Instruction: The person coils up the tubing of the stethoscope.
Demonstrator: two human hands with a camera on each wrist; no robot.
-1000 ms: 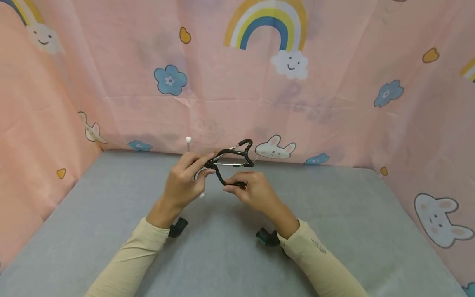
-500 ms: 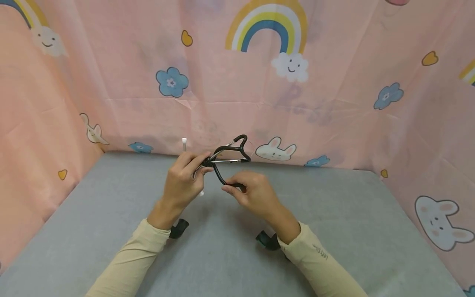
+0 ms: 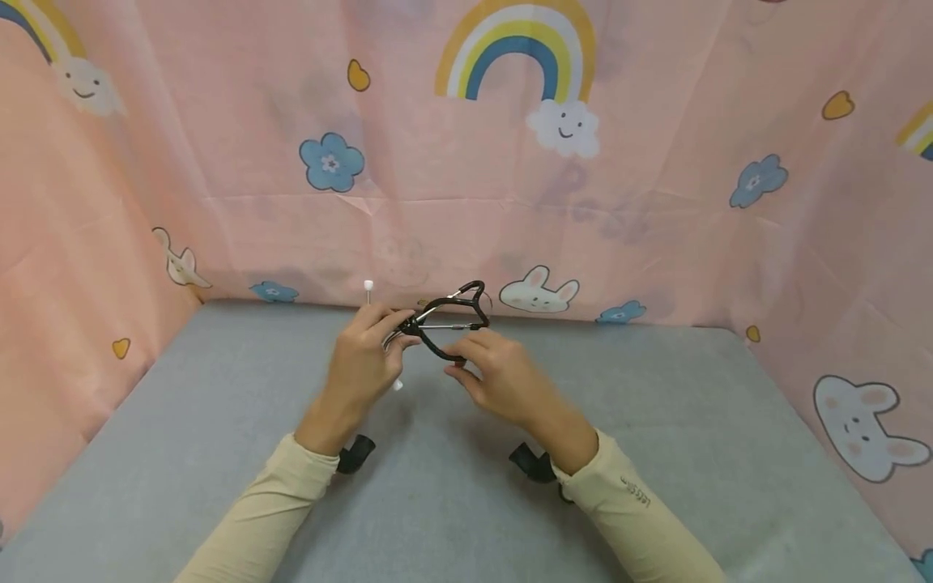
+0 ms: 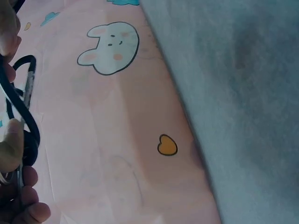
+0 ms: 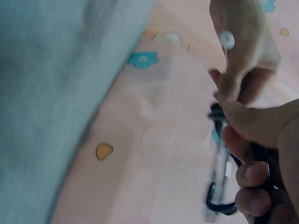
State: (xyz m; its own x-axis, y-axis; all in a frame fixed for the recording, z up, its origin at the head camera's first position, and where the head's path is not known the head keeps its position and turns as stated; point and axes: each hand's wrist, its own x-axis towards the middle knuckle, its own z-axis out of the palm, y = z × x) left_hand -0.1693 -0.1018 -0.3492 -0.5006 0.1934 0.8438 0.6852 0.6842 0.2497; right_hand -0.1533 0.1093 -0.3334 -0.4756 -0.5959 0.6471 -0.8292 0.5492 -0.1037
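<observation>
Between both hands, above the table, is a black-coated wire frame with thin silver rods (image 3: 452, 327); its exact kind is unclear. My left hand (image 3: 361, 355) pinches the dark joint (image 3: 411, 325) where the rods meet. A silver rod with a white cap (image 3: 368, 285) rises behind that hand, and another white tip (image 3: 397, 385) shows below it. My right hand (image 3: 503, 374) grips the curved lower bar (image 3: 435, 349) between thumb and fingers, hiding its end. In the left wrist view, the black bar (image 4: 31, 122) curves between the fingers. The right wrist view shows a blurred silver rod (image 5: 218, 163).
The grey-covered table (image 3: 656, 453) lies under the hands. A pink printed cloth (image 3: 408, 227) hangs behind and at both sides. Black pieces (image 3: 355, 454) sit at the wrists, by the sleeve cuffs.
The right hand has shifted slightly on the curved bar, and its fingers now cover more of the bar's end. The frame's tilt has changed a little; the left hand keeps its hold.
</observation>
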